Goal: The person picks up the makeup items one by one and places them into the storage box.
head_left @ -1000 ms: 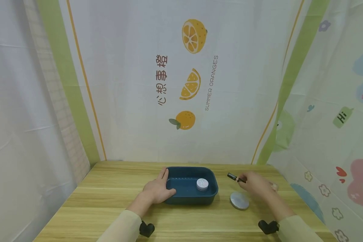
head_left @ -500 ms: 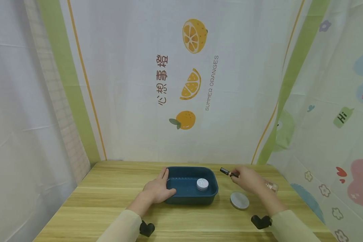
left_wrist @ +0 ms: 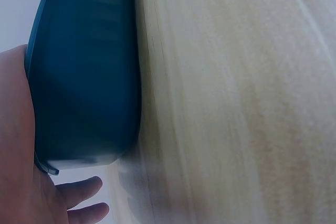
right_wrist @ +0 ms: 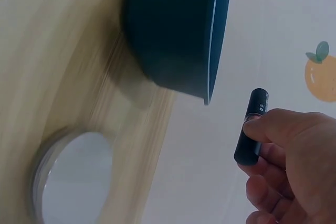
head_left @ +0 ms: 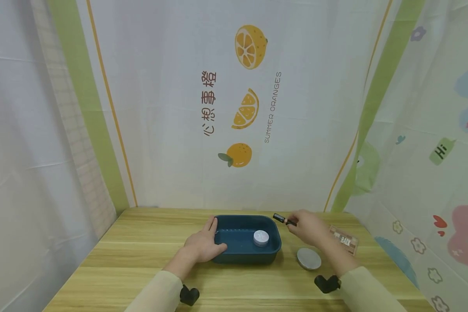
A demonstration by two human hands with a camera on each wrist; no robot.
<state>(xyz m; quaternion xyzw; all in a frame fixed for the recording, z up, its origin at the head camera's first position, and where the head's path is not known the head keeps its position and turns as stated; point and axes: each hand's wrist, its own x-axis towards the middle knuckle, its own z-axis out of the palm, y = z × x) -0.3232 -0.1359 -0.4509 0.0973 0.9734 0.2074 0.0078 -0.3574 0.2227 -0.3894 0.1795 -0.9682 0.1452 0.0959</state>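
My left hand [head_left: 202,245] rests along the left rim of a dark blue rectangular bin [head_left: 243,258], its fingers extended over the edge. Between thumb and fingertips, my right hand [head_left: 310,227] pinches a black lipstick tube [right_wrist: 259,100] with a thin shiny band round its middle. In the head view, the tube's outer end [head_left: 279,217] points left, close to the bin's back right corner and above the table. A white round container [head_left: 261,237] with a patterned lid sits inside the bin, toward its right end.
A flat round silver-grey case [head_left: 309,258] lies on the wooden table [head_left: 234,281] right of the bin. Farther right is a brown, checked flat box [head_left: 347,240] marked "BACK", partly behind my right forearm. A printed curtain [head_left: 171,173] hangs behind the table.
My right hand has carried the lipstick left and slightly up, toward the bin, uncovering more of the checked box. My left hand and the bin have stayed still.
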